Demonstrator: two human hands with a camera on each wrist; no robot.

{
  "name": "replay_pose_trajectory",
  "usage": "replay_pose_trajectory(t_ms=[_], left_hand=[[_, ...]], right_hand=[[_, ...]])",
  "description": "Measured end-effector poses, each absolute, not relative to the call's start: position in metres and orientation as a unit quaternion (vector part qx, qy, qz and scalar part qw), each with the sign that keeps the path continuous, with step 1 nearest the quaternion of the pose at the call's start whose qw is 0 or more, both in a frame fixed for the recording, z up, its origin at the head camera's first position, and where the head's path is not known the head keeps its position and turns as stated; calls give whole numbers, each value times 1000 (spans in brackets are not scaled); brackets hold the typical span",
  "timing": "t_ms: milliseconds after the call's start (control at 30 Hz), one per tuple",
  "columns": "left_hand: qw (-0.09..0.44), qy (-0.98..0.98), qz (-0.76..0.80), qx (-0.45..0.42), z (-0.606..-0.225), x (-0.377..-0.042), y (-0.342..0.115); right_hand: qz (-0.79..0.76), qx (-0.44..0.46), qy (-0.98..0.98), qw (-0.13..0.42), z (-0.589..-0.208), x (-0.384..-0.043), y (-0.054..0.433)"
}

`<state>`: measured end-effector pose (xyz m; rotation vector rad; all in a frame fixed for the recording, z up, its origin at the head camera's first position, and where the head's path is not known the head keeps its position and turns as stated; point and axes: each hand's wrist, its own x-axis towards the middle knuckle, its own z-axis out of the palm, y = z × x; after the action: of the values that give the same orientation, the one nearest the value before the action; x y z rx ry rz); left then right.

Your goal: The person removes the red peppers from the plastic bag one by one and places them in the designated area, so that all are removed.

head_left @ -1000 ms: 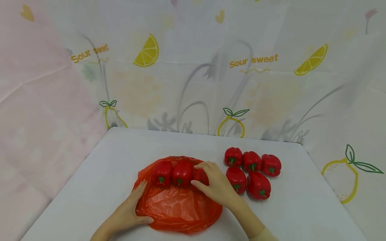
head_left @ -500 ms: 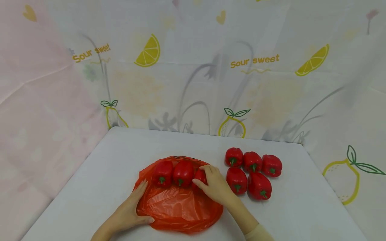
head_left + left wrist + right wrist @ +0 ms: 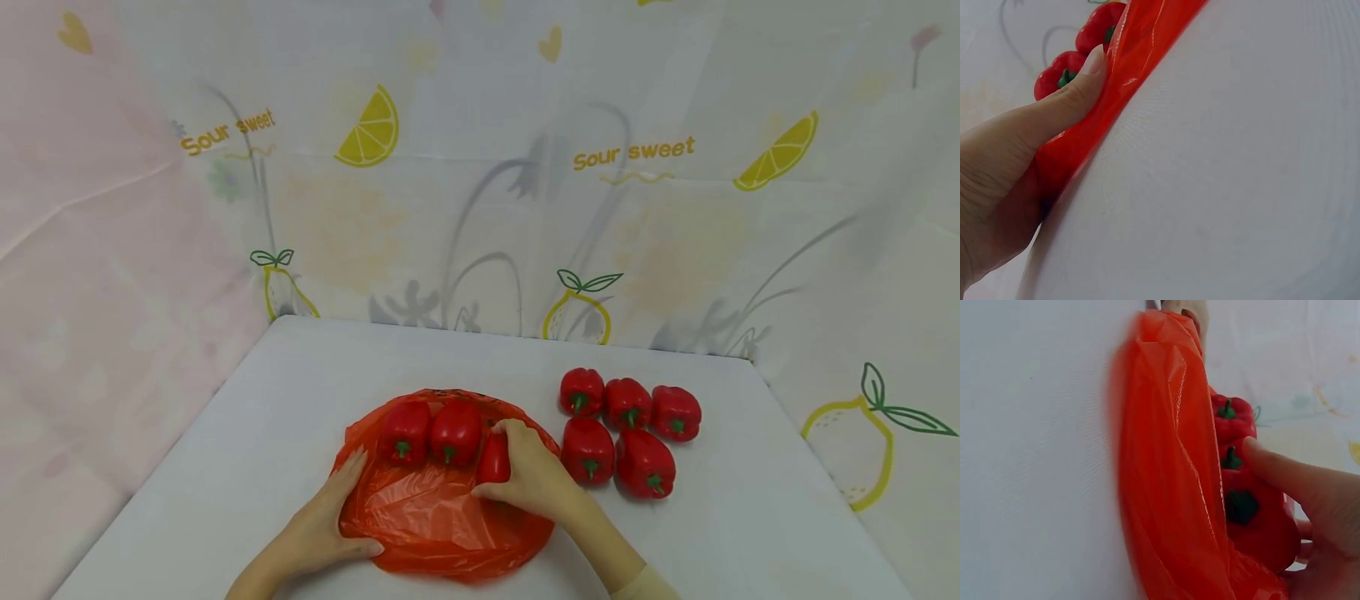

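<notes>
In the head view an orange-red plastic bag [image 3: 442,517] lies spread on the table, its mouth toward me. Two red bell peppers [image 3: 455,432] with green stems sit side by side in its back part. To their right my right hand [image 3: 534,477] grips a third red bell pepper [image 3: 493,460], thumb at the near side and fingers over the far side. The right wrist view shows this pepper [image 3: 1263,534] close to the palm, behind the bag's raised rim. My left hand [image 3: 322,521] rests spread against the bag's left side; its thumb [image 3: 1069,103] lies straight along the plastic.
Several more red bell peppers [image 3: 588,450] stand in two rows right of the bag, close to the right forearm. The white table [image 3: 225,433] ends at a printed cloth backdrop [image 3: 480,208], which also hangs along both sides.
My right hand has shifted slightly toward me and turned, so more of the gripped pepper shows, now a little apart from its neighbour. My left hand stays at the bag's side.
</notes>
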<state>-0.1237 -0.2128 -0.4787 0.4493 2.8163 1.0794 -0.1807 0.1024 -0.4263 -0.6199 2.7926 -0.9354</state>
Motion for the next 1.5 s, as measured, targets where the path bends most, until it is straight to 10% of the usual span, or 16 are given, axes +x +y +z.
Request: replay_pose_trajectory(t_ms=[1500], left_hand=[[32, 922, 356, 152, -483, -124, -213]], right_hand=[[-377, -281, 867, -163, -394, -148, 188]])
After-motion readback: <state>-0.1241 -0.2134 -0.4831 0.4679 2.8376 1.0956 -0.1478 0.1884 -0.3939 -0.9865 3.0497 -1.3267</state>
